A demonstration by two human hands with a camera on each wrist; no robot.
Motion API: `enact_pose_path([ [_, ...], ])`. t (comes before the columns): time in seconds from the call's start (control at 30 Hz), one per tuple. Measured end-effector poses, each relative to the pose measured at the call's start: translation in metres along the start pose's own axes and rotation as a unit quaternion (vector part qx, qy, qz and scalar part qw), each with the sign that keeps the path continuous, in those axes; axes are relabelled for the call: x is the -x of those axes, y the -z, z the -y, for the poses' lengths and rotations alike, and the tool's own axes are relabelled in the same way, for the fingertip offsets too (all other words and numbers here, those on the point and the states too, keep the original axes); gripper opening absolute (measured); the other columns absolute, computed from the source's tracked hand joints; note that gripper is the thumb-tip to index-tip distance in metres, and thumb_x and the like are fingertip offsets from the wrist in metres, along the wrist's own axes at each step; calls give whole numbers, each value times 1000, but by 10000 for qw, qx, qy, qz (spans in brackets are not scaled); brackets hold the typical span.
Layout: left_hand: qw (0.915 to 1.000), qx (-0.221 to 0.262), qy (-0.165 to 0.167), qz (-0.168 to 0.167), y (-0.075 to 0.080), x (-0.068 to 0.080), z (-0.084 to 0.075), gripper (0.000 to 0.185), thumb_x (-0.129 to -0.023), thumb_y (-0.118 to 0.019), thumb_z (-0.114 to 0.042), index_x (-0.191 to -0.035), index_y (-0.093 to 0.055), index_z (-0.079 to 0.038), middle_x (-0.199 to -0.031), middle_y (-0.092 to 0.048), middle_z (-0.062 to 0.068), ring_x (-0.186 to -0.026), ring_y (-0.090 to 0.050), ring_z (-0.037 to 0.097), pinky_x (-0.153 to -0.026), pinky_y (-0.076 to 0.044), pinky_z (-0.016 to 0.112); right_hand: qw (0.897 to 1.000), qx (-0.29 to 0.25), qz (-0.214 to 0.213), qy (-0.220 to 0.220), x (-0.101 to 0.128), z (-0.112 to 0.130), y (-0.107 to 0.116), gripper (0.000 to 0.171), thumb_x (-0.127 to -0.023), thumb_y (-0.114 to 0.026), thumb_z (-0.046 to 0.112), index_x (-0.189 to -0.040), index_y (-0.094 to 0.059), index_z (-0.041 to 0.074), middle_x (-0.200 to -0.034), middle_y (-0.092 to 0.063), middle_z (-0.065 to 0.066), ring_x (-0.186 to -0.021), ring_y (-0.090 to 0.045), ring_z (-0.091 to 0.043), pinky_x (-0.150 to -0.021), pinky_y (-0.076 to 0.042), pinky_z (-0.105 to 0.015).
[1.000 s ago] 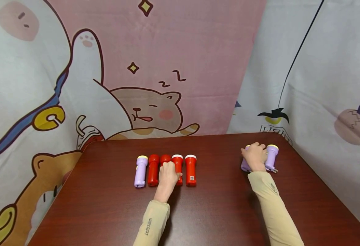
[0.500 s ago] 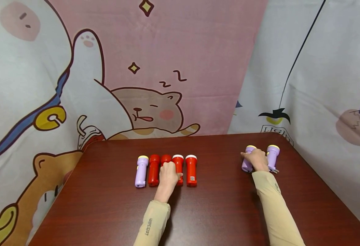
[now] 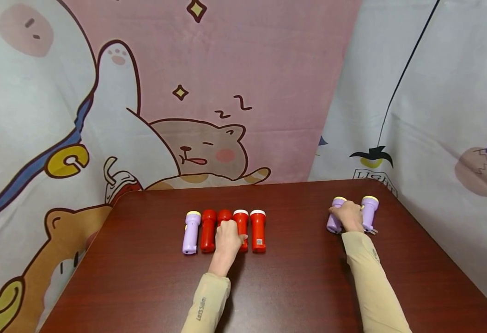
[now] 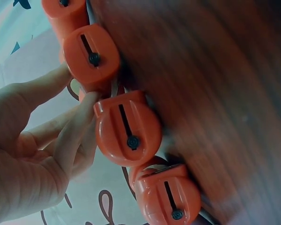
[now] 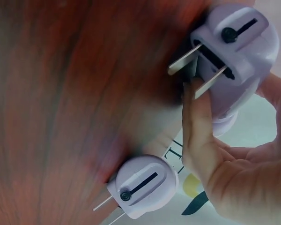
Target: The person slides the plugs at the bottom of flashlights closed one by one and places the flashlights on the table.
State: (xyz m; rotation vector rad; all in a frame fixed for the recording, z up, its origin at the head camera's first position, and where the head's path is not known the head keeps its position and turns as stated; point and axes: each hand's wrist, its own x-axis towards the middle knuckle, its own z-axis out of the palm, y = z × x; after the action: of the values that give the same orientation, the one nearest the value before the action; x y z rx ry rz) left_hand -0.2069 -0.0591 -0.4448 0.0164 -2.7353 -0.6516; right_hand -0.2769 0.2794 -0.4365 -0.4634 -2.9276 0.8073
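Toward the left of the table lies a row of flashlights. My left hand (image 3: 228, 238) holds a red flashlight with a white rim (image 4: 91, 56), thumb on one side and fingers in the gap beside the neighbouring red flashlight (image 4: 129, 126), which it partly covers in the head view. At the far right, my right hand (image 3: 349, 216) grips a lilac flashlight (image 3: 335, 224) with a yellow rim, thumb and fingers on opposite sides. Two metal prongs stick out of its end in the right wrist view. Beside it stands a second lilac flashlight (image 5: 147, 183), prongs out too.
The row's left end has a lilac flashlight (image 3: 191, 233) and a darker red flashlight (image 3: 208, 231). At its right end is another white-rimmed red flashlight (image 3: 258, 231). The brown table (image 3: 285, 286) backs onto a printed cloth (image 3: 301, 69).
My right hand has shifted slightly right and turned, uncovering more of the left lilac flashlight in the head view. My left hand and the row stay put.
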Motion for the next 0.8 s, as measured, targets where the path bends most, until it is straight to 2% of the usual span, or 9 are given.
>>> enact_pose_path([
  [0.47, 9999, -72, -32, -79, 1, 4, 0, 30, -62, -88, -19, -66, -65, 1, -63, -63, 17, -58, -63, 36, -52, -52, 39, 9989, -224, -409, 48, 5, -1, -2, 41, -78, -63, 28, -85, -61, -12, -86, -62, -34, -69, -58, -38, -55, -45, -44],
  [0.8, 9998, -63, -58, -182, 4, 6, -3, 27, -65, -86, -18, -67, -66, 0, -65, -64, 19, -59, -63, 37, -50, -51, 40, 9973, -235, -689, 127, 10, 9, -1, 41, -79, -64, 30, -82, -60, -11, -82, -62, -31, -70, -60, -40, -57, -46, -45],
])
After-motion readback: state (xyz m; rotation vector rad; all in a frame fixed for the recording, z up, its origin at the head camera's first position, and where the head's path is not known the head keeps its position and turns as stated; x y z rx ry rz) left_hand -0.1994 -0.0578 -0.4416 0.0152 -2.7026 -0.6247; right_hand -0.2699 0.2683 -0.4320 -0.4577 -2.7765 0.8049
